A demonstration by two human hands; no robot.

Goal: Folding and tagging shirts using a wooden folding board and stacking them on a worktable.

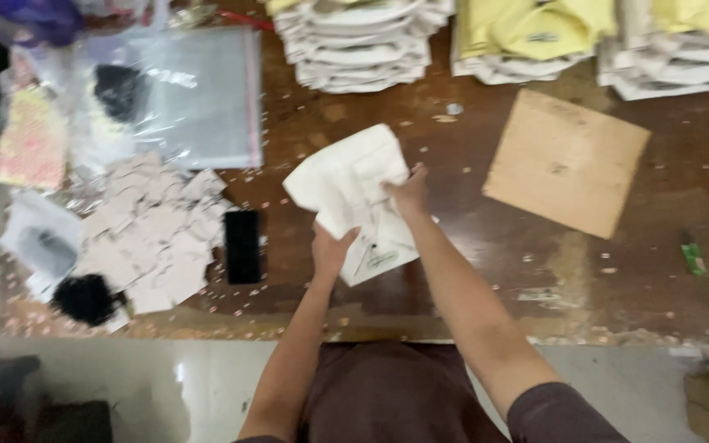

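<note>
Left hand [331, 253]: I pinch the near edge of the folded white garment [353, 190].
Right hand [408, 192]: my fingers clamp its right edge.
Right, apart: cardboard square [566, 162].

The counter [469, 164] is dark wood, worn, scuffed and faintly shiny. The folded garment [350, 193] looks like soft, matt white cloth. A board [566, 162] beside it is dull brown cardboard. The bags [190, 90] are clear, glossy plastic. The tags [153, 234] are pale, matt card. The floor [207, 377] gleams smooth.
</note>
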